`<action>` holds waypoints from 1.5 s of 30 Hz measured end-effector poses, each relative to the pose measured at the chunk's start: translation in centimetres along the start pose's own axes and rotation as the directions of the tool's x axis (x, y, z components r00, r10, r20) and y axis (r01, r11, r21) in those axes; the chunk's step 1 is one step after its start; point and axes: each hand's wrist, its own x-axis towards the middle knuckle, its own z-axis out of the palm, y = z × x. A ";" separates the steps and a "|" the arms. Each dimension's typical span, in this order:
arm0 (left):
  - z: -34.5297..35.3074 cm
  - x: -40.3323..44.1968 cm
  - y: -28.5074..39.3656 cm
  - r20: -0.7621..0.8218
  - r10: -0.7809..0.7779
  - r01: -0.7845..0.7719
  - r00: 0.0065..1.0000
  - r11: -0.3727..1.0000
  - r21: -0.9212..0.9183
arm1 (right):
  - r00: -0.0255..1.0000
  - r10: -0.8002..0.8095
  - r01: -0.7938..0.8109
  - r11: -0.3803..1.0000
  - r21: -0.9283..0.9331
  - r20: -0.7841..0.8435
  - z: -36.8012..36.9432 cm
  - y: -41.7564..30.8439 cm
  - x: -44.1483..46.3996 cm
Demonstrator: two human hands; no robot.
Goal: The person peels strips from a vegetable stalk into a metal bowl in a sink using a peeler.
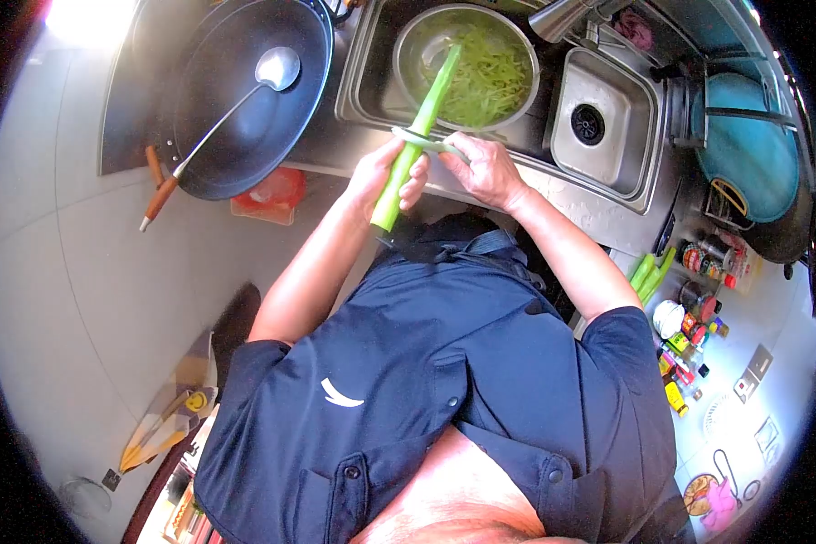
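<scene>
Two closed grips | left fingers (416, 172): green stalk (392, 198) | right fingers (463, 145): peeler (433, 145)

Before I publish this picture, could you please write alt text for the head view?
The left hand holds a long green stalk while the right hand holds a peeler against it, near a metal bowl of green strips in a sink.

Pale-green stalk (438, 96), 1 turquoise board (751, 145), navy shirt (517, 335).

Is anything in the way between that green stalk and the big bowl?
Nothing I can see. The left hand holds the stalk, the right hand has the peeler on it, and the stalk's tip is over the bowl.
</scene>
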 end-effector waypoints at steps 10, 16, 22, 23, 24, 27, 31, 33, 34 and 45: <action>-0.5 -1.9 -0.5 0.054 0.002 -0.001 0.999 1.000 -0.011 | 0.797 0.562 -0.601 0.776 -0.192 -0.222 -3.9 9.7 6.3; 0.0 -2.0 -0.6 0.030 0.056 -0.055 0.998 0.998 -0.024 | 0.819 0.478 -0.528 0.844 -0.092 -0.317 -4.6 11.0 5.7; 2.1 -1.1 -0.2 -0.147 0.112 -0.101 0.983 0.991 0.083 | 0.928 0.320 -0.309 0.947 0.082 -0.193 -1.6 5.8 2.6; 1.0 -0.7 -0.3 -0.144 0.110 -0.098 0.983 0.992 0.084 | 0.952 0.255 -0.239 0.965 0.108 -0.171 -1.4 4.5 2.2; -1.0 -0.2 -0.5 -0.013 0.043 -0.042 0.999 0.998 0.038 | 0.970 0.187 -0.167 0.976 0.137 -0.152 -1.3 3.1 1.9; 1.0 -0.5 -0.4 0.018 0.042 -0.042 0.999 0.999 0.008 | 0.983 0.135 -0.126 0.989 0.073 -0.123 -0.1 2.0 1.1; 2.9 -1.0 0.1 -0.038 0.068 -0.069 0.997 0.997 -0.026 | 0.988 0.144 -0.139 0.986 0.088 -0.049 -0.3 0.9 0.7; 2.1 -1.1 -0.2 0.017 0.046 -0.045 0.999 0.997 -0.062 | 0.989 0.126 -0.119 0.988 0.095 -0.075 -0.2 1.6 0.8; 1.8 -1.1 -0.3 0.075 0.027 -0.020 0.997 0.995 -0.096 | 0.989 0.107 -0.097 0.990 0.100 -0.102 -0.1 2.3 0.9; 3.1 -2.1 0.0 0.048 0.037 -0.027 0.998 0.979 -0.204 | 0.868 0.408 -0.408 0.911 0.060 -0.284 -3.3 8.9 4.0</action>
